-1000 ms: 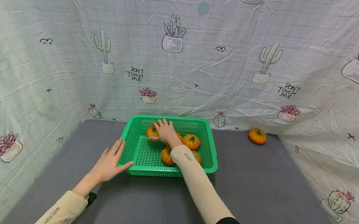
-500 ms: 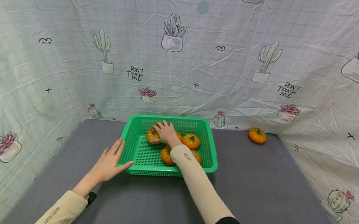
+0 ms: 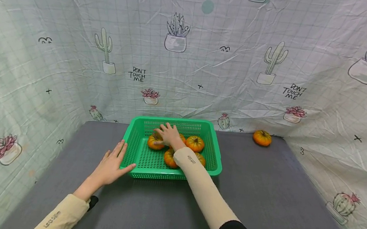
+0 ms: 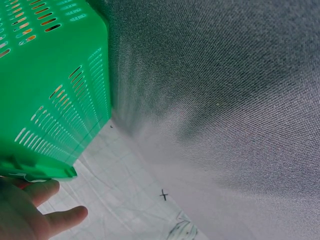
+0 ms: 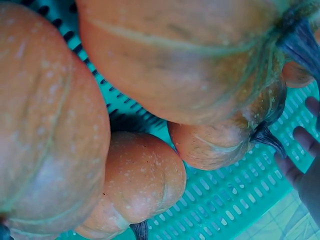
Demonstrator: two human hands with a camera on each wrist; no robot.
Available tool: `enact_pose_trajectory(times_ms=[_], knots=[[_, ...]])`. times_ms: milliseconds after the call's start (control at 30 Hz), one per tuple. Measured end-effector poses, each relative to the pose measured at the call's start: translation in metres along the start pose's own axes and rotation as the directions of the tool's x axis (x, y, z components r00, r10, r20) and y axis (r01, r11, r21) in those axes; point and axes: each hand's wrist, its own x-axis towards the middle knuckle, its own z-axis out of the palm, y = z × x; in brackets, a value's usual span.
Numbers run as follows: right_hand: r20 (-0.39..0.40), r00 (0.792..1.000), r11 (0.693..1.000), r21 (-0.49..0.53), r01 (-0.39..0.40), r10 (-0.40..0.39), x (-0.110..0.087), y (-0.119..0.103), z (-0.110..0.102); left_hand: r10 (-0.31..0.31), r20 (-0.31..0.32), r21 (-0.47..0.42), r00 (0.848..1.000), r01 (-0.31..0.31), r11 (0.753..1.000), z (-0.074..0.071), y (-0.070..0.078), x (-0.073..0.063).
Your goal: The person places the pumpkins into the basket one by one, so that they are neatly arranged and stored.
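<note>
A green perforated plastic basket [image 3: 172,172] holds several small orange pumpkins [image 3: 195,144]. My right hand [image 3: 169,135] is inside it, fingers spread over the leftmost pumpkin [image 3: 155,143], whose right part the hand covers. In the right wrist view, fingertips [image 5: 306,140] appear beside a pumpkin's dark stem [image 5: 269,140], not curled round it. My left hand [image 3: 109,166] lies at the basket's left front corner with its fingers straight and thumb spread towards the front rim. The left wrist view has these fingers [image 4: 62,220] next to the basket's rim [image 4: 55,172].
Another orange pumpkin [image 3: 262,138] sits alone at the back right of the grey table [image 3: 262,195]. A pale cloth printed with cacti [image 3: 201,68] hangs behind and at both sides. My right forearm crosses the basket's front rim and hides part of the front pumpkins.
The leftmost pumpkin has shifted slightly towards me within the basket. My right hand's fingers have spread and come away from it a little. The left hand stays where it was.
</note>
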Motion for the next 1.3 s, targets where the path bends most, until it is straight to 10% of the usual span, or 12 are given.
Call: enact_pose_trajectory(times_ms=[833, 1300], knots=[[-0.227, 0.968, 0.984, 0.107, 0.139, -0.112, -0.030, 0.017, -0.026, -0.003, 0.005, 0.018, 1.000, 0.003, 1.000, -0.001, 0.000, 0.000], [-0.419, 0.880, 0.969, 0.007, 0.247, -0.221, -0.066, 0.030, -0.064, -0.014, 0.022, 0.005, 1.000, 0.014, 1.000, -0.001, -0.001, 0.000]])
